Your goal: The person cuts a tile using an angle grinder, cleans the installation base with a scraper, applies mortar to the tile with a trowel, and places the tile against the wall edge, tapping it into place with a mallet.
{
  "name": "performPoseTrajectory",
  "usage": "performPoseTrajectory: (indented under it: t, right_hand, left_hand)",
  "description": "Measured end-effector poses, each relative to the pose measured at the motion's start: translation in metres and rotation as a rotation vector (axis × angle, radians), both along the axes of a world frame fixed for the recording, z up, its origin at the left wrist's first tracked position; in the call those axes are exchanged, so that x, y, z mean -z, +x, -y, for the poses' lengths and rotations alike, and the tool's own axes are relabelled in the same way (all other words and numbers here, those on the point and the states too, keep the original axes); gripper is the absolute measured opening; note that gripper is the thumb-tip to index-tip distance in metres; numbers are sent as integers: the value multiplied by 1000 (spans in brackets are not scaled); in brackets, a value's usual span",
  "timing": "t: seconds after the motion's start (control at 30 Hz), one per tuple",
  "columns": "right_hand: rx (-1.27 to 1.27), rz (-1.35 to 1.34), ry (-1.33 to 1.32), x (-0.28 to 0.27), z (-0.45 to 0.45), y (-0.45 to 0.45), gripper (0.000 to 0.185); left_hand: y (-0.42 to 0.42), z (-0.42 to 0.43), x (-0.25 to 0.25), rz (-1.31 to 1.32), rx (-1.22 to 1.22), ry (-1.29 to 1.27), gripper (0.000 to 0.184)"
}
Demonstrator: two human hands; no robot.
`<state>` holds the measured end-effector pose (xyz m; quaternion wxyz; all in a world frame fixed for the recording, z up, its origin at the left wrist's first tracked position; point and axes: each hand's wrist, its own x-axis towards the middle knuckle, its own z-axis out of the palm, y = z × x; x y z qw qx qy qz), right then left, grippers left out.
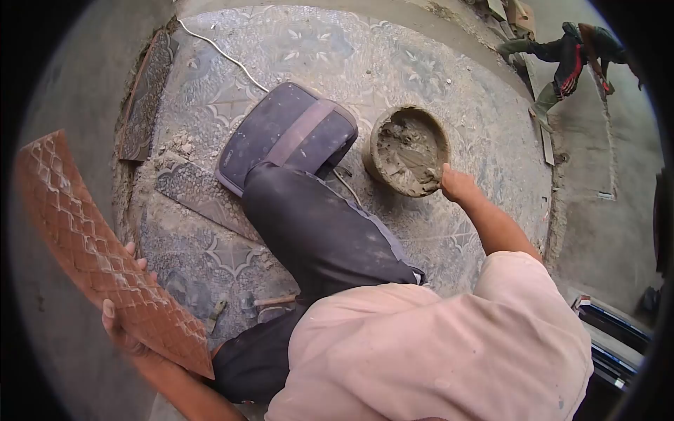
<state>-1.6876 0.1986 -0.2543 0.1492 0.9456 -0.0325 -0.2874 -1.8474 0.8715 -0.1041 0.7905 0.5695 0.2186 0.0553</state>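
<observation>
L hand [126, 339] clamps its fingers on a long red-brown ridge-backed tile strip [105, 242] w/ just pale streaks, no thick coat, well left of the round mortar-caked grey bucket [371, 167], whose rim R hand's [458, 184] fingers grip, plenty of wet grey mortar [411, 151] inside.

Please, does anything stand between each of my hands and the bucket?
Nothing visible separates your right hand from the bucket: it is at the rim. From your left hand, the tile it holds and then the bent leg lie across the direct line in this view.
</observation>
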Motion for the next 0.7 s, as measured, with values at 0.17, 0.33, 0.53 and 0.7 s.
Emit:
performPoseTrajectory:
  t: [0.17, 0.33, 0.53, 0.7]
  right_hand:
    - [-199, -144, 75, -67, -36, 46, 26]
    - [-324, 76, 29, -71, -21, 85, 24]
    - [-433, 58, 93, -29, -26, 75, 21]
    - [-335, -251, 140, -42, -43, 49, 21]
  left_hand:
    - [-7, 39, -17, -122, -106, -81, 107]
    - [-10, 76, -44, -65, -144, -98, 109]
    - [2, 116, -68, 3, -188, -55, 110]
    - [12, 136, -76, 29, -173, -80, 111]
